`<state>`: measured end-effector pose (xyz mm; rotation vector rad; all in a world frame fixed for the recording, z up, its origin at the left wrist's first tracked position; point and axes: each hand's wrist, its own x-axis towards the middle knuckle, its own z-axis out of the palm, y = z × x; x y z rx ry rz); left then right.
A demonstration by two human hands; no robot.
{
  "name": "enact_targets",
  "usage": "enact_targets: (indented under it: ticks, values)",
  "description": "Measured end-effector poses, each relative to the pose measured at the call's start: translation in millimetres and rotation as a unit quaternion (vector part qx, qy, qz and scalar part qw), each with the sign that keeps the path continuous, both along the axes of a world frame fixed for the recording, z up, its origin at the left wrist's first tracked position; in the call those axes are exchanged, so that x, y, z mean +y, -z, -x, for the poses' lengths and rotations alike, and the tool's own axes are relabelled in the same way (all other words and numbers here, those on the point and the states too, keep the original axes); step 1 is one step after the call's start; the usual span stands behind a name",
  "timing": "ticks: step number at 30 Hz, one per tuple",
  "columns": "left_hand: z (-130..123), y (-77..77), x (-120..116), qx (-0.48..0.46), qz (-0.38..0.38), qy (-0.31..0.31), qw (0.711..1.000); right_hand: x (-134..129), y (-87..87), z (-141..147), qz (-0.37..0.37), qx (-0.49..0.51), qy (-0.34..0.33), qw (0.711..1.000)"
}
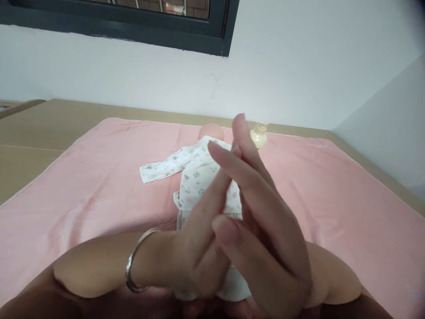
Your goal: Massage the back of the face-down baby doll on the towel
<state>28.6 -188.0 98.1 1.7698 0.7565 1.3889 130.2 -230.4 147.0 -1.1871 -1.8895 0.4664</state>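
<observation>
My left hand (207,248), with a silver bangle at its wrist, and my right hand (265,226) are raised in front of the camera, palm to palm. Their fingers are stretched out and touch each other; part of my left hand is hidden behind my right. No object shows between them. Behind them a white printed baby top (195,177) covers a doll lying on its back, one sleeve spread to the left. The doll's round head (211,131) shows at the far end. Its lower body is mostly hidden by my hands.
A pink cloth (109,177) covers much of the wooden table (43,128). A pale yellow pump bottle (259,136) stands beyond my right hand. Behind the table are a white wall (282,66) and a dark window frame (149,33).
</observation>
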Motion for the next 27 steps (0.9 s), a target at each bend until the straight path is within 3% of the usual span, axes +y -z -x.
enact_targets:
  ticks: [3,5,6,9,11,15,21,24,27]
  values:
    - [4,11.0,45,-0.05,-0.08,0.083,0.992,26,5.0,-22,-0.051,0.018,-0.012,0.998]
    - [5,23.8,84,-0.026,-0.092,-0.002,0.995,51,19.6,-30,-0.044,0.032,0.026,0.998]
    - [5,31.7,103,-0.009,-0.05,-0.046,0.998,66,30.1,-32,-0.027,0.027,0.053,0.998]
    - [3,58.5,150,0.085,0.053,-0.108,0.989,109,67.1,-28,0.034,-0.03,0.115,0.992]
    - [0,75.4,167,0.144,0.061,-0.127,0.979,130,88.9,-23,0.054,-0.098,0.11,0.988]
    - [-3,95.9,176,0.198,0.019,-0.135,0.971,149,108.6,-24,0.036,-0.204,0.095,0.974]
    - [-3,101.3,179,0.26,-0.01,-0.127,0.957,165,107.6,-48,0.126,-0.203,0.229,0.944]
    - [-3,102.6,181,0.285,-0.024,-0.136,0.949,157,110.9,-41,0.127,-0.243,0.266,0.924]
    - [-3,103.9,181,0.305,-0.051,-0.138,0.941,142,113.4,-23,0.066,-0.307,0.237,0.919]
